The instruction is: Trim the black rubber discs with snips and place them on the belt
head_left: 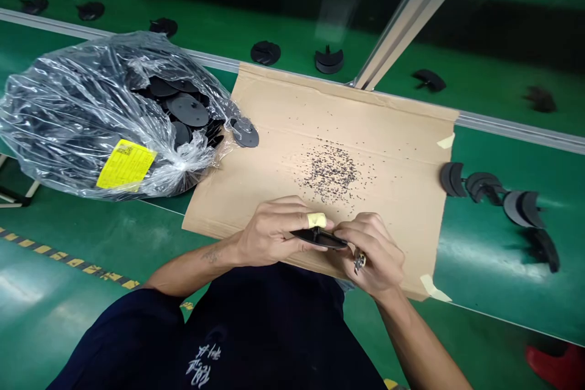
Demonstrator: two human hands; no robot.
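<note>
So far, we count far more black plastic discs [187,109] inside the clear plastic bag [77,116] than out of it, the bag bearing a yellow label [127,164] and one disc [244,132] resting against the cardboard sheet [388,134] taped over the green surface [493,311]. We log four curved black parts [484,187] lying right of the sheet, and more black parts [329,61] spaced out beyond the aluminium rail [521,134]. A scatter of black crumbs [329,172] sits mid-sheet. Just above the sheet's near edge, the left hand [269,234], one finger wrapped in pale yellow tape [316,220], grips a black plastic part [319,238] and the right hand [370,253] closes against its other end, pinching a small metal tool [359,261], whose exact type we cannot make out. By this layout, most of the bagged stock looks untouched.
</note>
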